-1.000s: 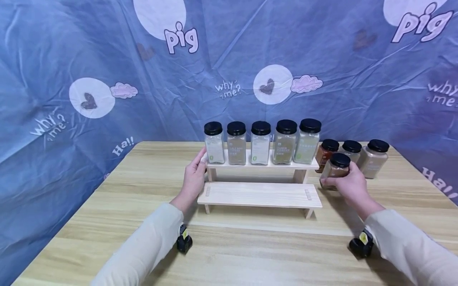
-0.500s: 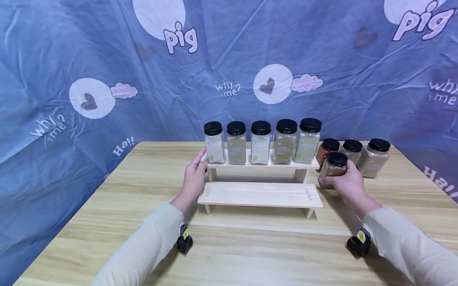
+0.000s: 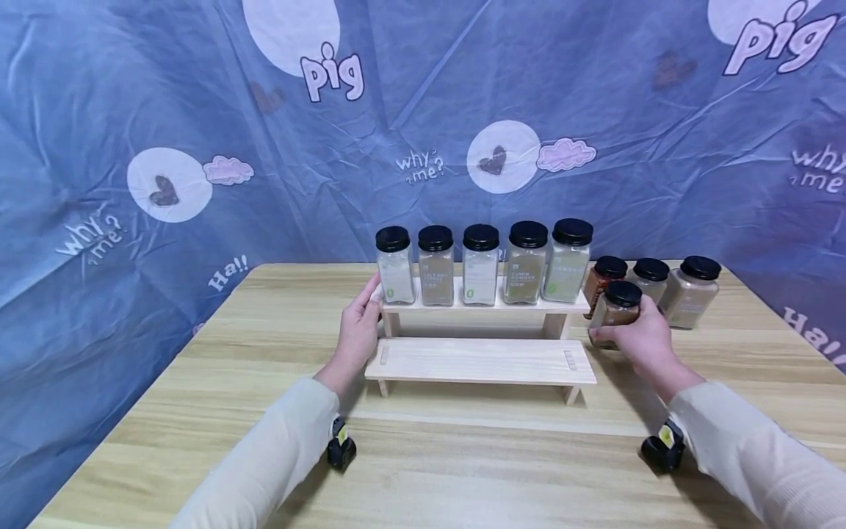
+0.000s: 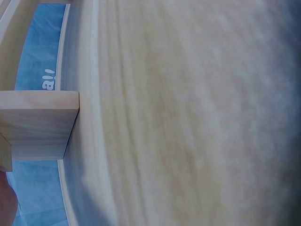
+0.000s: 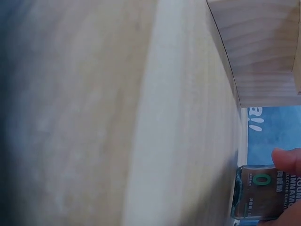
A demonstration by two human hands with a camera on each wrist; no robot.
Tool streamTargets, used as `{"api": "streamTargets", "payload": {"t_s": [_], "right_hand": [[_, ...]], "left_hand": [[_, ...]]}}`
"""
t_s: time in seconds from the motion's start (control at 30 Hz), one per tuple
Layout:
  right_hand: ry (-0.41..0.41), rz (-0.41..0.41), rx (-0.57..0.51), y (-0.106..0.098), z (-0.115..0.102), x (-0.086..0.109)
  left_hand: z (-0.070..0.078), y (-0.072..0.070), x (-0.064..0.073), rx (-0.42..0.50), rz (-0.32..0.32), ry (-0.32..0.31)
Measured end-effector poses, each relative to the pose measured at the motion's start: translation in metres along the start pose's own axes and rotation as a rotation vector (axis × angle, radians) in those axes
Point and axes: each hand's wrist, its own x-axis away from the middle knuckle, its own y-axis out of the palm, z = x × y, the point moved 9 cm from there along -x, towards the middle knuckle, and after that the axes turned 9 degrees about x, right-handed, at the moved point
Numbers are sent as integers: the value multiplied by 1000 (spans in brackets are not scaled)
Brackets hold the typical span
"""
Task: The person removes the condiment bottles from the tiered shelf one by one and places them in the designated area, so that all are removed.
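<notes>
A two-tier wooden rack (image 3: 479, 360) stands mid-table, also seen as a rack leg (image 4: 40, 125) in the left wrist view. My left hand (image 3: 359, 327) holds the left end of its upper shelf, thumb toward the front corner and fingers reaching back along the end. To the right of the rack, my right hand (image 3: 648, 342) grips a black-lidded spice jar (image 3: 616, 314) of brown powder, thumb across its front. Part of a ground cinnamon label shows on this spice jar (image 5: 263, 193) in the right wrist view. The jar is upright, low beside the lower shelf's right end.
Several spice jars (image 3: 481, 275) with black lids line the upper shelf; the lower shelf (image 3: 476, 358) shows bare wood. Behind my right hand stand a red-filled jar (image 3: 598, 283), a half-hidden jar (image 3: 651, 279) and a tan-filled jar (image 3: 689, 301). A blue printed cloth (image 3: 423, 110) hangs behind the table.
Over the first half second my right hand shifts slightly left with the cinnamon jar; since then it has stayed nearly still. My left hand keeps its place on the rack.
</notes>
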Motion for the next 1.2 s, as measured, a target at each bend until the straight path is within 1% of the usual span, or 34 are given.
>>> {"api": "streamTargets", "payload": {"t_s": [0.17,0.33,0.43,0.53,0.63,0.73,0.87,0.97,1.1,1.2], "right_hand": [[-22,-22,1,-3,-6,2],[-55,-52,1,-13,-18,4],[-62,-53,-25,-24,-30,7],[-67,-30,-69,-39,-45,10],[-65,-7,-114,-51,-61,13],[-69,5,-152,-59,-76,16],[-74,-11,-194,-61,-91,21],[-96,-17,-229,-60,-101,25],[-129,-27,-260,-53,-112,29],[-143,-42,-250,-45,-117,31]], "left_hand": [[1,1,1,11,-1,7],[1,0,1,22,-3,9],[0,0,1,27,-4,1],[-1,-1,1,24,-8,-2],[-1,-1,1,15,-10,3],[0,-1,1,10,-7,10],[2,0,1,20,-10,24],[2,1,1,24,-13,30],[2,1,1,16,-6,29],[2,0,1,16,-1,27]]}}
